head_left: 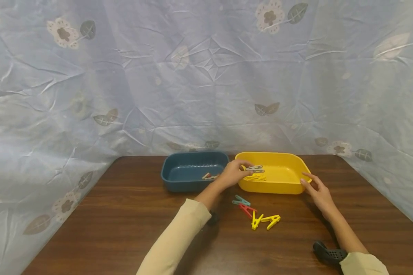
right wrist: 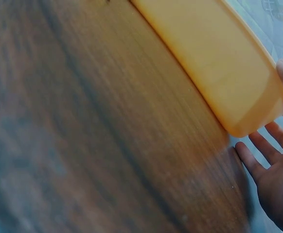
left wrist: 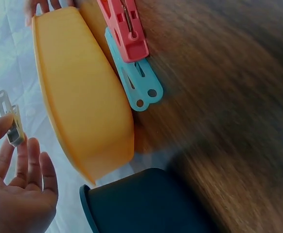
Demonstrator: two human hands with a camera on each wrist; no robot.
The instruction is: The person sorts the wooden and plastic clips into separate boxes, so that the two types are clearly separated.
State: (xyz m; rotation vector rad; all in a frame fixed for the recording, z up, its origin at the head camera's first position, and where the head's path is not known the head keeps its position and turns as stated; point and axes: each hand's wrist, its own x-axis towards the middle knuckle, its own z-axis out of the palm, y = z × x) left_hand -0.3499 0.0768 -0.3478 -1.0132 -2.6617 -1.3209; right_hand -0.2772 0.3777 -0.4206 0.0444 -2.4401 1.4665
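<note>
My left hand [head_left: 234, 172] pinches a grey clothespin [head_left: 255, 169] between thumb and fingers, above the left end of the yellow tray [head_left: 272, 187]. In the left wrist view this clothespin [left wrist: 11, 119] stands up from the fingertips. Several yellow clothespins [head_left: 256, 177] lie inside the tray below it. At the tray's right end, my right hand [head_left: 319, 194] touches the rim and wall with thumb and fingers loosely extended. In front of the tray on the table lie a teal clothespin [head_left: 241, 201], a red clothespin [head_left: 247, 209] and two yellow clothespins [head_left: 270, 220].
A dark blue tray [head_left: 182, 186] stands left of the yellow one, with a few reddish and pale clothespins [head_left: 210, 176] inside, partly hidden by the left arm. Both trays sit near the back of the brown wooden table [head_left: 124, 214]. A flowered curtain [head_left: 206, 95] hangs behind.
</note>
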